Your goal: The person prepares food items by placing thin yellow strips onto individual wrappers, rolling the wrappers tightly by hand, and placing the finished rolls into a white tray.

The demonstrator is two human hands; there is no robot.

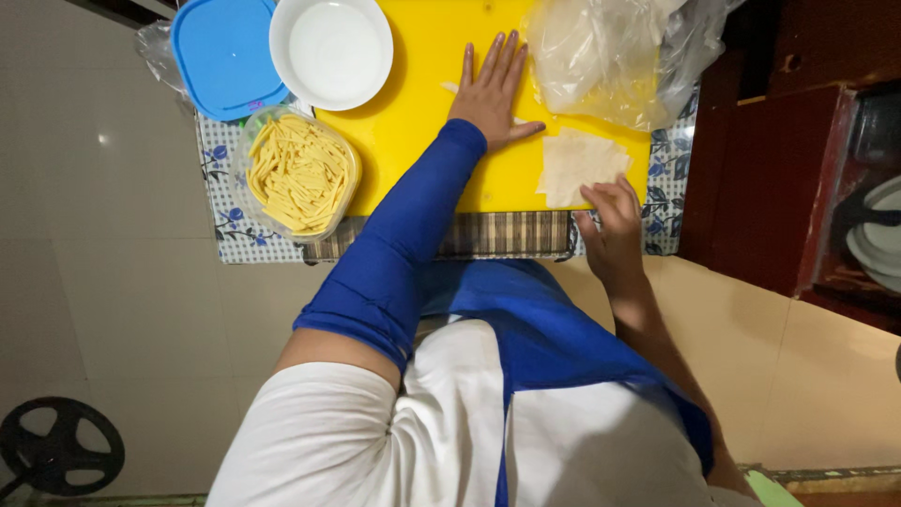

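- The stack of thin, pale, square pastry sheets (580, 165) lay on the right part of the yellow plastic cutting board (422, 113), near its near edge, just below the crumpled clear plastic bag (610, 56).
- The right hand (612, 221) was the nearer one: its curled fingertips touched the near-right corner of the stack, with the sheets lying up and left of the fingers. It appeared to be pinching at the top sheet's edge, though whether anything was actually caught between the fingers could not be told.
- The left hand (493, 94), in a long blue sleeve, lay flat and open on the board, fingers spread and pointing away from the body, holding nothing. A small pale strip (451, 88) showed by its fingers, and the stack sat just to its right, apart from it.
- The stack was roughly square, with no clear long axis and its edges slightly askew to the board's.
- Counts: one cutting board; one stack of sheets, the number of layers too fine to tell; one plastic bag; one round white empty bowl (330, 52) at the far left of the board; one clear plastic tub of yellow dough strips (297, 172) left of the board; one blue square lid (225, 56) beyond the tub.
- All rested on a floral-patterned cloth (223, 211) over a low table.
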